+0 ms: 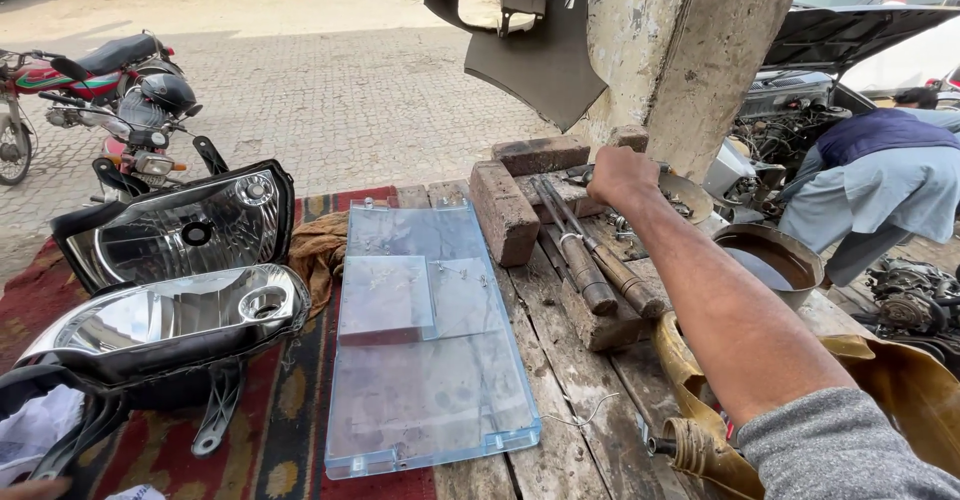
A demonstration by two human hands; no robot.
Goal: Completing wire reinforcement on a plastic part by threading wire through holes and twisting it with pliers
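My right hand point(620, 175) reaches across the wooden table point(560, 430) to its far end, beside a concrete pillar point(690, 50). The fingers curl down over a shallow metal dish point(690, 198) and are hidden behind the knuckles, so a grip cannot be judged. Just below the hand lie two long tools with wooden handles point(600, 260) and some bricks point(505, 212). A sliver of my left hand point(30, 488) shows at the bottom left edge, next to a white cloth point(40, 425).
Two headlight units point(180, 230) point(160, 320) rest on a red rug at left. A clear bluish plastic panel point(430, 400) lies mid-table, with a round metal bowl of liquid point(768, 260) at right. Another person point(880, 180) bends over a car engine. Motorcycles point(90, 80) stand behind.
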